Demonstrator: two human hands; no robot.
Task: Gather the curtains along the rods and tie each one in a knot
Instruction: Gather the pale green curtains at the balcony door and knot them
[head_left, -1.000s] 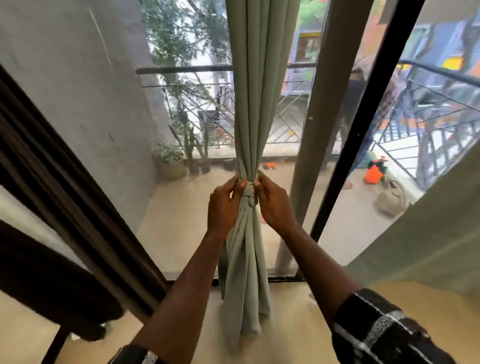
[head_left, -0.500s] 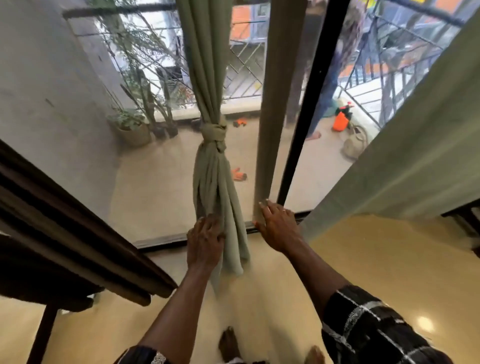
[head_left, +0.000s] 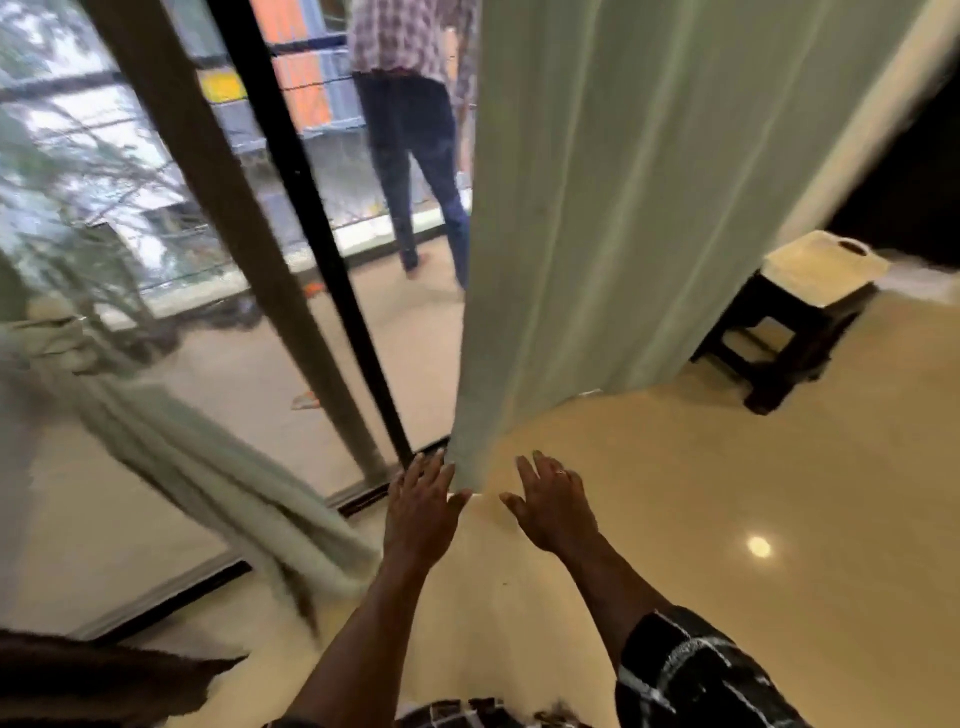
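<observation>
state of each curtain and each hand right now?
knotted curtain: tied, tail hanging below the knot, blurred.
loose curtain: spread out, not gathered, no knot.
left hand: open, fingers straight at the loose curtain's bottom corner; contact unclear.
right hand: open, fingers spread, holding nothing.

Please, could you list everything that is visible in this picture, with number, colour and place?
knotted curtain: one, pale green, far left, blurred.
hanging curtain: one, pale green, centre, unknotted, down to the floor.
door frame bars: two, brown and black, left of centre.
stool: one, dark, right, bearing a white object.
person outside: one, checked shirt, dark trousers, on the balcony.
floor: one, glossy cream, underfoot.
left hand: one, open, at the hanging curtain's lower corner.
right hand: one, open, ringed, apart from that curtain.
</observation>
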